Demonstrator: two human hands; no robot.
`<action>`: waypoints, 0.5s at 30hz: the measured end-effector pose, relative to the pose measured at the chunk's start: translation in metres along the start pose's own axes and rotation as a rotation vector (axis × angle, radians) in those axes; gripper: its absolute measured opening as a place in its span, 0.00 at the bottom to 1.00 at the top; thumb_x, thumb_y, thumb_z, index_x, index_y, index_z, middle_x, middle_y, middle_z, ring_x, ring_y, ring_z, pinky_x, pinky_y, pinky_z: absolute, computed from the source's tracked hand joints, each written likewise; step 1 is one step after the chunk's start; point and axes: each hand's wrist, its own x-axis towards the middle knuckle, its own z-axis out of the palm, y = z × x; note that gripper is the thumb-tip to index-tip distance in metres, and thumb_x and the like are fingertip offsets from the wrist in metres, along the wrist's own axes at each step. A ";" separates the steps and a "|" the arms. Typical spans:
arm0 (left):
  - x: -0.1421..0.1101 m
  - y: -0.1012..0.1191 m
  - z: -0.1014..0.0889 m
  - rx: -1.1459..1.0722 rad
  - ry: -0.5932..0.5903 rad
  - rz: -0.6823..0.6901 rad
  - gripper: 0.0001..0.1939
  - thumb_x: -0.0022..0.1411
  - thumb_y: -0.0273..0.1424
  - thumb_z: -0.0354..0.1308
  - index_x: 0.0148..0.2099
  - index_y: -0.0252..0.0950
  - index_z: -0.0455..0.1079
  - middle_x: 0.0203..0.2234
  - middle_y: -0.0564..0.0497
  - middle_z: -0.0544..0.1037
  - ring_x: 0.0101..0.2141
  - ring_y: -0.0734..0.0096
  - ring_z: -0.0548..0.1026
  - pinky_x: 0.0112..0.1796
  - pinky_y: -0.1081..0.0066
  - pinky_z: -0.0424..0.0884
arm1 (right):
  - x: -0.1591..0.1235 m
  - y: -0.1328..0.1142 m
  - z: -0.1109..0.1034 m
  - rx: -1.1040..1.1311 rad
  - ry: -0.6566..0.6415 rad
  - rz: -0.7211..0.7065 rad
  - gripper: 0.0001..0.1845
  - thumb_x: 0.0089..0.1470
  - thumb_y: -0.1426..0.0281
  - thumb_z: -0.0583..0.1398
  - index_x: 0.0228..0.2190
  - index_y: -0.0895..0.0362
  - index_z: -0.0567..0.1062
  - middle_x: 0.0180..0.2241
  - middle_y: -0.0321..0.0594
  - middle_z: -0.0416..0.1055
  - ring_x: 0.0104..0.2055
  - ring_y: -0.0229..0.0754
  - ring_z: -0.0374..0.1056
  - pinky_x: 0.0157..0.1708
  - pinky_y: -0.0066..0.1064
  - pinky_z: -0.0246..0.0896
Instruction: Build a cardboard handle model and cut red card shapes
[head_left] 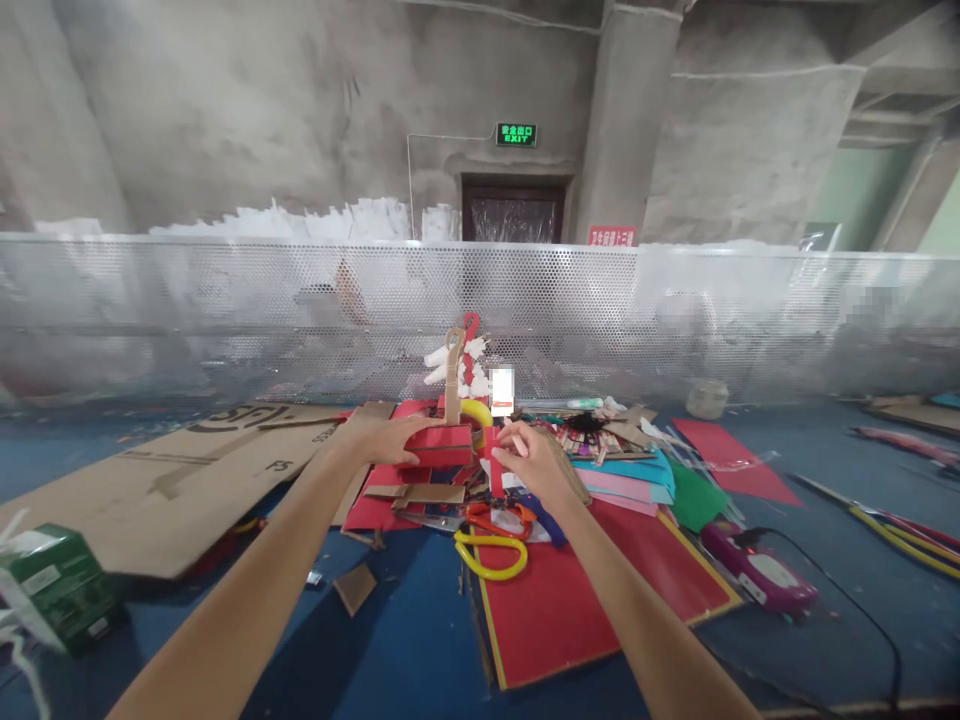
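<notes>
My left hand (391,440) is closed on the end of a red-covered cardboard box (446,446), thumb in front and fingers over the top. To its right, my right hand (529,455) pinches a narrow red strip (493,470) that stands nearly upright by the box's right end. A cardboard strip with a looped top (453,375) rises behind the box. Below the hands lie scissors with yellow handles (491,572) and an orange-handled pair (480,517). Flat cardboard strips (412,493) rest just in front of the box.
A large cardboard sheet (187,490) spreads across the left, with a green box (56,580) near it. On the right are a red board (555,620), coloured sheets (630,480), a purple corded device (761,570) and more scissors (855,510). A perforated metal screen (225,320) stands behind.
</notes>
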 end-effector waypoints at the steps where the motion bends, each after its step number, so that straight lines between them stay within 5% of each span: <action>1: 0.001 0.000 0.001 0.010 -0.003 -0.006 0.43 0.60 0.29 0.63 0.72 0.40 0.49 0.68 0.39 0.60 0.63 0.51 0.64 0.61 0.57 0.61 | 0.001 0.002 0.000 0.002 -0.007 -0.003 0.13 0.46 0.65 0.65 0.34 0.55 0.72 0.36 0.40 0.74 0.36 0.45 0.72 0.33 0.35 0.70; 10: -0.006 0.001 0.031 0.158 0.182 -0.007 0.39 0.59 0.24 0.59 0.70 0.45 0.54 0.71 0.45 0.53 0.69 0.55 0.50 0.65 0.52 0.52 | -0.002 0.008 0.016 0.071 -0.097 0.002 0.13 0.46 0.65 0.65 0.33 0.54 0.70 0.30 0.34 0.72 0.29 0.42 0.71 0.27 0.34 0.71; 15: -0.013 0.037 0.030 -0.242 0.422 0.029 0.21 0.69 0.31 0.51 0.63 0.40 0.65 0.59 0.44 0.72 0.60 0.58 0.67 0.61 0.59 0.60 | -0.006 0.008 0.028 0.131 -0.145 0.006 0.14 0.47 0.64 0.66 0.32 0.53 0.67 0.24 0.30 0.71 0.27 0.42 0.72 0.28 0.33 0.70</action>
